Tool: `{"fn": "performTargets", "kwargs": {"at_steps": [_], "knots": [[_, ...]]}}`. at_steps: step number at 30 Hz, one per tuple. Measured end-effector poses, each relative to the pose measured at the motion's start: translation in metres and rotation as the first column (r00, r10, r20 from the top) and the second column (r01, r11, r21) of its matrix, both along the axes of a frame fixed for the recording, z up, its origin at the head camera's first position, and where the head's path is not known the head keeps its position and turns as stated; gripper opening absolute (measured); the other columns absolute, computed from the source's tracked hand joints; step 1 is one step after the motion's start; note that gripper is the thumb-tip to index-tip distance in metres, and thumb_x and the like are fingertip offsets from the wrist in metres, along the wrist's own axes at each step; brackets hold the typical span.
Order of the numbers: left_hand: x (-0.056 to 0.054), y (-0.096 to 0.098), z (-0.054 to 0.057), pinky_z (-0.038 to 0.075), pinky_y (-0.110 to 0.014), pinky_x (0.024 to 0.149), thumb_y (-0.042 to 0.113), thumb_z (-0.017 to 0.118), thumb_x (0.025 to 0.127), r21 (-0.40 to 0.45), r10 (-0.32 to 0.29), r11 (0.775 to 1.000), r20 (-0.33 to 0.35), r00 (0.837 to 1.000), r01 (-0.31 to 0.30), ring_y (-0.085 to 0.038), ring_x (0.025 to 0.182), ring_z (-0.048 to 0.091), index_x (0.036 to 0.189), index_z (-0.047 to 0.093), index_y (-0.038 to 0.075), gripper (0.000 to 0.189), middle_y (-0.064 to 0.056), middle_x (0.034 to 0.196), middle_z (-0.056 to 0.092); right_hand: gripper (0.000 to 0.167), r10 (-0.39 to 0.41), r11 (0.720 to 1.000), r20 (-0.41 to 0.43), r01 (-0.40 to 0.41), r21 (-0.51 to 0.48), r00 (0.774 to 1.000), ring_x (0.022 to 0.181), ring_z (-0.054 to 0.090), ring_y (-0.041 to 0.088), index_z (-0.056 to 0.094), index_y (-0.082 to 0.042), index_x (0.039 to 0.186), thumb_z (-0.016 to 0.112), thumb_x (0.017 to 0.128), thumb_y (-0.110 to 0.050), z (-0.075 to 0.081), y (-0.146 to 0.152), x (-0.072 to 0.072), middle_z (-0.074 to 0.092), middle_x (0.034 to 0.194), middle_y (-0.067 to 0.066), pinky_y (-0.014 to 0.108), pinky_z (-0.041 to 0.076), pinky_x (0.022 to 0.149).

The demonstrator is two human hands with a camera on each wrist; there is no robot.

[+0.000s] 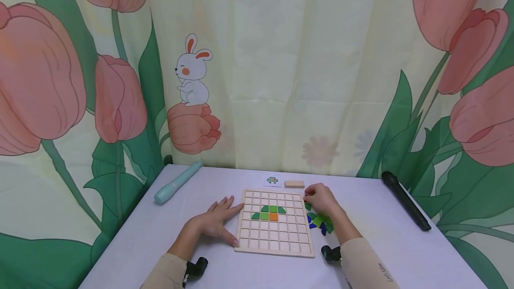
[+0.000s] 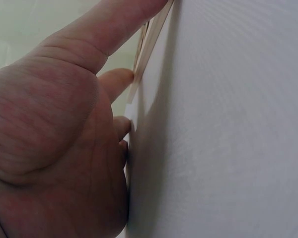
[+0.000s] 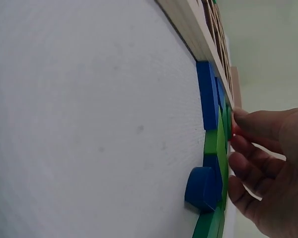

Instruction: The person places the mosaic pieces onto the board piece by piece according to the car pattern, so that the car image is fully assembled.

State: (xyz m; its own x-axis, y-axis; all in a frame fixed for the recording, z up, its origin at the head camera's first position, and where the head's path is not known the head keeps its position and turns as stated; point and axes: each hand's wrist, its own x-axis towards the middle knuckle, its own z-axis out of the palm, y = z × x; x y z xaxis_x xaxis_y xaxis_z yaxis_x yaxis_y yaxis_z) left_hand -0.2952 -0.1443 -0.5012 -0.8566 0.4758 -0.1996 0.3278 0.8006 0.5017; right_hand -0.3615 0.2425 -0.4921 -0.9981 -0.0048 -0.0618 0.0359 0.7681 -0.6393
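Note:
A wooden grid board (image 1: 277,234) lies on the table, with green pieces (image 1: 264,216) and one orange square (image 1: 273,216) set in its upper middle cells. Against its left edge rests my left hand (image 1: 217,217), fingers spread, thumb near the lower corner. In the left wrist view the thumb (image 2: 114,29) meets the board's wooden side. My right hand (image 1: 321,199) is at the board's upper right corner, pinching a small red piece (image 3: 233,132) that the fingers mostly hide. Loose green and blue pieces (image 3: 207,94) lie just beneath this hand, beside the board.
Behind the board lie a small pattern card (image 1: 272,179) and a wooden block (image 1: 294,184). A teal stick-shaped object (image 1: 178,183) is at the table's left, a black one (image 1: 405,200) at its right edge. A printed curtain (image 1: 273,79) hangs behind the table (image 1: 225,271).

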Motion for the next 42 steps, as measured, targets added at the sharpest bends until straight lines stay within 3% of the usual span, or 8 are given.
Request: {"fn": "performTargets", "kwargs": {"at_steps": [19, 33, 42], "knots": [[0.000, 0.000, -0.001, 0.004, -0.060, 0.130, 0.068, 0.089, 0.064, 0.004, 0.003, 1.000, -0.002, 1.000, -0.003, -0.034, 0.164, 0.003, 0.164, 0.033, 0.032, 0.120, -0.014, 0.176, 0.012, 0.025, 0.007, 0.999, 0.018, -0.006, -0.044, 1.000, 0.093, 0.060, 0.023, 0.075, -0.004, 0.118, 0.077, 0.094, -0.013, 0.000, 0.005, 0.003, 0.071, 0.102, 0.008, 0.034, 0.052, 0.081], [-0.002, -0.001, -0.002, 0.003, -0.060, 0.131, 0.070, 0.089, 0.063, 0.006, 0.003, 1.000, 0.012, 1.000, -0.003, -0.034, 0.164, 0.002, 0.164, 0.032, 0.032, 0.122, -0.014, 0.176, 0.011, 0.015, -0.011, 0.993, -0.059, 0.004, -0.120, 0.998, 0.088, 0.058, 0.024, 0.069, -0.011, 0.094, 0.084, 0.088, -0.011, -0.003, 0.012, 0.007, 0.068, 0.092, 0.007, 0.029, 0.050, 0.073], [-0.002, -0.001, -0.002, 0.003, -0.060, 0.131, 0.070, 0.089, 0.062, 0.007, 0.009, 1.000, 0.017, 1.000, -0.009, -0.033, 0.164, 0.002, 0.164, 0.032, 0.033, 0.122, -0.014, 0.176, 0.011, 0.010, 0.026, 0.981, -0.109, -0.047, -0.188, 0.994, 0.094, 0.061, 0.023, 0.072, -0.012, 0.104, 0.075, 0.095, -0.008, 0.002, 0.005, 0.007, 0.071, 0.102, 0.007, 0.026, 0.055, 0.080]]}}
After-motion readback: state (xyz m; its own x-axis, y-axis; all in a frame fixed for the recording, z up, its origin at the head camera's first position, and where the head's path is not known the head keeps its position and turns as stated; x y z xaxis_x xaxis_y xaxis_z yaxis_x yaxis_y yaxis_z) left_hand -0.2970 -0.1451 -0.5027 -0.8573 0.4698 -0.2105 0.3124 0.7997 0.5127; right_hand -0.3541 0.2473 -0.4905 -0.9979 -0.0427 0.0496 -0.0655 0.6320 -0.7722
